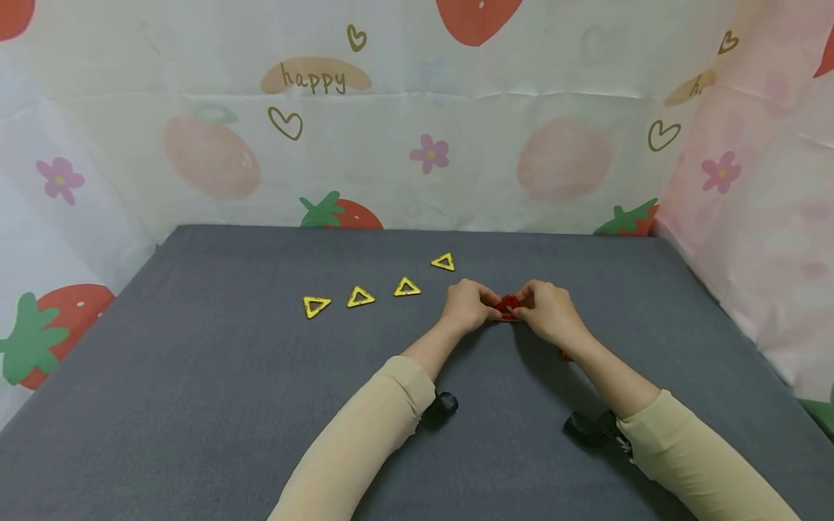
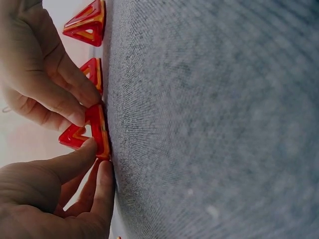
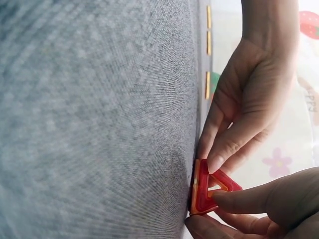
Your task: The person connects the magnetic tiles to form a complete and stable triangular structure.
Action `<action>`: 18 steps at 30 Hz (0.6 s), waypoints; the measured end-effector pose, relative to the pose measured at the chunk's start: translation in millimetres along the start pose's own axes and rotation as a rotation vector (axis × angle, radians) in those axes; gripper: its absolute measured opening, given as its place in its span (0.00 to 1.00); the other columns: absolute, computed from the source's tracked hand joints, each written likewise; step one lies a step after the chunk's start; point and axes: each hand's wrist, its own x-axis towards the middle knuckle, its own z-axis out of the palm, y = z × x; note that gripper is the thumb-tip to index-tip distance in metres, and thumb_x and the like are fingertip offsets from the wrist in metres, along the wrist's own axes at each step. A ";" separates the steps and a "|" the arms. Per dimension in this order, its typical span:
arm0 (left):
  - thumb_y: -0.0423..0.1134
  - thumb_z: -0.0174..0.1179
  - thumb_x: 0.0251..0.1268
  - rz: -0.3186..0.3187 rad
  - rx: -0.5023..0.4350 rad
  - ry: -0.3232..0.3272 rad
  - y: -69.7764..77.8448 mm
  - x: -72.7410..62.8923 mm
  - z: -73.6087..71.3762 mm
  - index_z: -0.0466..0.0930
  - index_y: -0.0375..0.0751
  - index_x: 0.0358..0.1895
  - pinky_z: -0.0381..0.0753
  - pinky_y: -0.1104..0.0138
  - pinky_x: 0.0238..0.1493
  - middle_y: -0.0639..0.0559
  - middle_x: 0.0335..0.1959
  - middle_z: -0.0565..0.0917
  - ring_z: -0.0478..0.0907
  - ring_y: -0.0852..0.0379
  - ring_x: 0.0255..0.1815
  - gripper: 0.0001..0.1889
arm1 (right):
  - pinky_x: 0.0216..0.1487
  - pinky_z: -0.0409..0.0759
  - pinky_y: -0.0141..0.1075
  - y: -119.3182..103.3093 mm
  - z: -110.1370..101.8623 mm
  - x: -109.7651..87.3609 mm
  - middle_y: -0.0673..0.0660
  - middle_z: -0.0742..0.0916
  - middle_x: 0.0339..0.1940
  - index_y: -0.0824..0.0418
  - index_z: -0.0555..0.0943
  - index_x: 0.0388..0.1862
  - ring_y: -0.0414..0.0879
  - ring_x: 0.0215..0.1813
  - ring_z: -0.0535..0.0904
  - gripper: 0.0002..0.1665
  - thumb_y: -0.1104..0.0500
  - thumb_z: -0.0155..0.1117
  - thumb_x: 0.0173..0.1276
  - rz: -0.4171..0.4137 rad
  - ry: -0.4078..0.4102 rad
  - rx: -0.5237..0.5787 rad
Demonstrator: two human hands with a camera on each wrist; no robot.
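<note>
Red triangular magnetic tiles [image 1: 507, 302] with open centres stand between the two hands on the grey table, leaning together in a small pyramid. My left hand [image 1: 465, 307] pinches the tiles from the left, thumb on the near face. From the right, my right hand [image 1: 551, 312] pinches the same piece, its thumb also against the near tile [image 3: 203, 189]. Fingers hide part of the piece, and its base rests on the cloth. Behind the right hand in the left wrist view are two more red shapes, a pyramid [image 2: 92, 22] and a partly covered one [image 2: 98, 74].
Several flat yellow triangles lie to the left, among them one at the far left [image 1: 307, 307] and one farther back [image 1: 449, 265]. A red bit [image 1: 565, 355] shows under the right wrist. Patterned cloth [image 1: 482, 181] hangs behind the grey table [image 1: 228, 405].
</note>
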 end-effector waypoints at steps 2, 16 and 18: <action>0.36 0.70 0.59 0.000 -0.016 -0.002 -0.4 -0.2 -0.1 0.89 0.41 0.46 0.81 0.64 0.55 0.49 0.44 0.91 0.83 0.51 0.53 0.11 | 0.42 0.83 0.43 -0.1 0.1 0.2 0.70 0.87 0.47 0.72 0.79 0.48 0.59 0.45 0.85 0.12 0.64 0.62 0.70 0.000 0.000 -0.004; 0.36 0.72 0.57 -0.018 -0.136 -0.008 -1.1 -1.2 -5.1 0.85 0.39 0.49 0.83 0.62 0.50 0.44 0.47 0.89 0.84 0.48 0.51 0.15 | 0.42 0.84 0.44 -4.5 -3.9 -1.3 0.71 0.85 0.51 0.71 0.74 0.59 0.61 0.47 0.85 0.23 0.59 0.62 0.72 0.028 -0.024 -0.003; 0.37 0.71 0.58 -0.021 -0.161 -0.017 -1.1 -3.6 -9.5 0.85 0.40 0.50 0.83 0.61 0.50 0.44 0.49 0.88 0.83 0.48 0.53 0.16 | 0.45 0.84 0.47 -6.4 -5.2 -1.5 0.71 0.85 0.53 0.71 0.73 0.61 0.62 0.50 0.84 0.25 0.57 0.63 0.72 0.028 -0.016 -0.006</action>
